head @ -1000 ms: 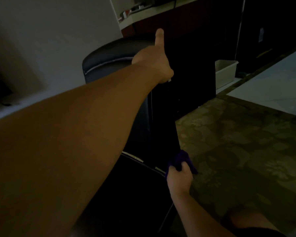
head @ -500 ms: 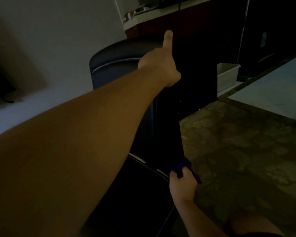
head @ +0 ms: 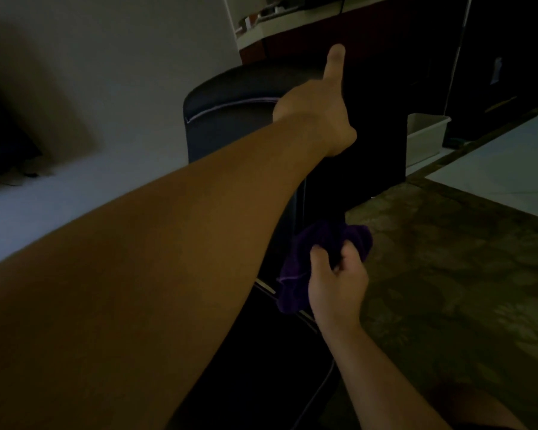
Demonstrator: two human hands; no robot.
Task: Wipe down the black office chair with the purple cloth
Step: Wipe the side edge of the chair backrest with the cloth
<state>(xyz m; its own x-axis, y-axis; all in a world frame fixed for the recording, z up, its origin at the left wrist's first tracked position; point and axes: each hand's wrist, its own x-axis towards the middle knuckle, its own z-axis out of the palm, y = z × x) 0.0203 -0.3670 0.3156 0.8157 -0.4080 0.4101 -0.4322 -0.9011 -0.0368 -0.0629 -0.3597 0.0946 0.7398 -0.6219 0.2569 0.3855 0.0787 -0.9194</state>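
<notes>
Purple cloth (head: 317, 259) is bunched in the right hand (head: 336, 287), low and near the middle of the view, with the thumb and fingers closed around its upper part and a loose fold hanging down to the left of the wrist. The cloth sits against the right edge of the black chair (head: 230, 125), about where the back meets the seat, though the dim light makes it hard to tell whether it presses on the surface. A bare knee shows at the bottom right corner. The left forearm crosses the view from the lower left up toward the centre, and the left hand (head: 320, 119) rests at the top right edge of the chair's back; its thumb stands straight up, while its fingers are hidden behind the chair, so how they grip cannot be told. A pale line of stitching runs across the top of the chair back. To the right, a patterned rug (head: 454, 274) covers the floor, and beyond it lie pale tiles. Further off stands a pale plastic bin (head: 426, 138) beside a dark cabinet, with a light wall on the left.
</notes>
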